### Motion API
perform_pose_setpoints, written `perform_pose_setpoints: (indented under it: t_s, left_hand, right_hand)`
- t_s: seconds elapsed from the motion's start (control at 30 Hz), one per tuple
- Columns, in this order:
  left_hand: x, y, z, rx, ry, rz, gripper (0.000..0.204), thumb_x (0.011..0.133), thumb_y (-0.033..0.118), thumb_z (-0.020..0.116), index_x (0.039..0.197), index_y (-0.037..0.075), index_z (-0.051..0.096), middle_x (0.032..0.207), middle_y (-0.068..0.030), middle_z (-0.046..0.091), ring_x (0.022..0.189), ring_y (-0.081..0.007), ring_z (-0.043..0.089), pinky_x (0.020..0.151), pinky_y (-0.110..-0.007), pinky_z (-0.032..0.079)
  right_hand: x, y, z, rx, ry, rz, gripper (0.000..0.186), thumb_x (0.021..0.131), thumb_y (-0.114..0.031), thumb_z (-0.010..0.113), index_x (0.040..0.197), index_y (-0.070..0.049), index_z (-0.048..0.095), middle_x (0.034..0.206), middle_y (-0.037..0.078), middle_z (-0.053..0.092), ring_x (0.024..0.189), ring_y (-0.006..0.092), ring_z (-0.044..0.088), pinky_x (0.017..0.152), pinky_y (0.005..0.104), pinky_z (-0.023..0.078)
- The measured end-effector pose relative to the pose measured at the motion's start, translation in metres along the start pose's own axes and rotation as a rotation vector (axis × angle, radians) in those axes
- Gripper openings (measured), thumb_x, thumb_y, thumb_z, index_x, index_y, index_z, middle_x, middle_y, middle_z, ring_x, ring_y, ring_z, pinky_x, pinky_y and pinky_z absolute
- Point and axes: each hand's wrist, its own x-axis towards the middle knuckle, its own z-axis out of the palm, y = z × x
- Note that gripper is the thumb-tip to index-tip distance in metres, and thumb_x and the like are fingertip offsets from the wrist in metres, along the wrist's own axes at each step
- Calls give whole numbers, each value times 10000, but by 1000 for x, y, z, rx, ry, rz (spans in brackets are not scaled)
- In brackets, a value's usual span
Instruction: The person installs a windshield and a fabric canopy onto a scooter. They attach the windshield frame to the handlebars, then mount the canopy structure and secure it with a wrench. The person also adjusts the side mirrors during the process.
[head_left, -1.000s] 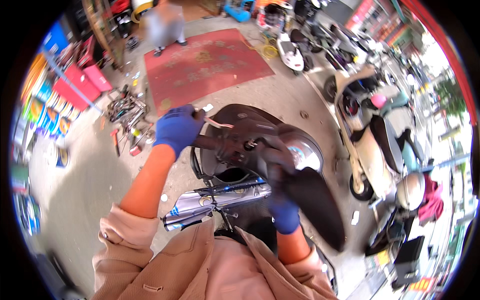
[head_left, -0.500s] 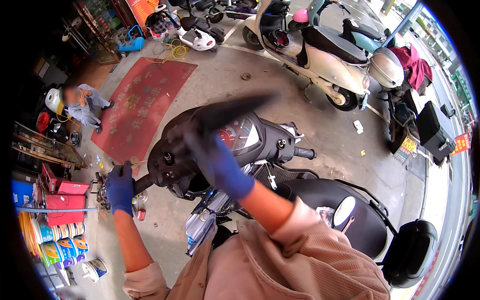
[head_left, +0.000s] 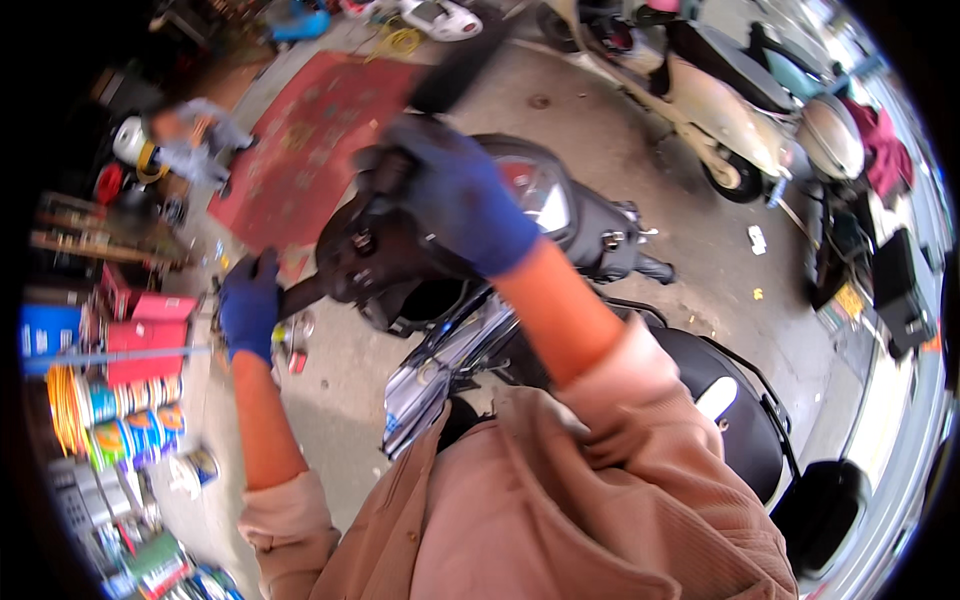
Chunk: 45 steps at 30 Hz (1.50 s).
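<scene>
A black scooter [head_left: 350, 275] stands below me. My left hand [head_left: 250, 305], in a blue glove, is closed around the end of its left handlebar [head_left: 300, 295]. My right hand [head_left: 460, 200], also gloved, reaches across over the dashboard [head_left: 540, 200] with fingers curled on a black elongated part [head_left: 455, 70], blurred and raised above the scooter's front. The fingertips are partly hidden. A pale oval object [head_left: 717, 398] lies on the seat [head_left: 730, 440], and silvery wrapped material [head_left: 430, 380] sits by the footboard.
A person [head_left: 195, 140] is beside a red mat [head_left: 280, 150] at upper left. Parked scooters [head_left: 710, 110] line the upper right, with a black box [head_left: 900, 290]. Red cases [head_left: 145, 345], several buckets [head_left: 130, 430] and loose tools [head_left: 295, 340] occupy the left floor.
My right hand has swung up and leftward with the black part, from low on the right to over the scooter's front. The view has turned, while my left hand stays on the handlebar.
</scene>
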Motion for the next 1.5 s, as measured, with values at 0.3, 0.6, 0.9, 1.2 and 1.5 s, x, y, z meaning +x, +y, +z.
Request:
perform_pose_setpoints:
  t_s: [0.3,0.6,0.9,1.2,1.5]
  left_hand:
    - [-6,16,-12,108,20,-19,420,890,413,537,882,16,676,784,-170,663,757,-323,654,739,-413,473]
    - [-9,18,-3,167,65,-89,450,880,458,536,909,32,680,871,-191,665,856,-372,633,762,-437,475]
    - [-3,8,-4,406,-13,6,412,893,439,522,966,62,672,922,-167,676,852,-370,639,772,-443,493]
    - [-14,37,-7,163,92,-143,434,869,472,539,883,62,680,863,-190,665,845,-391,626,750,-451,485]
    - [8,8,3,6,-22,31,449,871,454,529,938,31,665,877,-210,657,865,-387,633,771,-425,486]
  right_hand:
    - [3,30,49,-1733,-452,-927,164,850,-200,564,957,-93,629,758,86,593,692,292,606,791,370,472]
    - [-31,-3,-16,-153,-47,-51,263,976,-260,484,1110,-38,527,1102,154,603,930,254,601,789,344,510]
    - [22,31,61,-1688,-321,-867,186,841,-202,584,981,-79,574,791,106,610,620,284,595,569,337,486]
    - [-46,-8,11,84,98,-27,206,964,-200,479,1056,-43,574,1047,137,585,937,224,601,772,333,478]
    - [0,64,60,-1670,-632,-674,225,832,-297,639,920,-92,606,672,94,595,603,304,616,539,430,464]
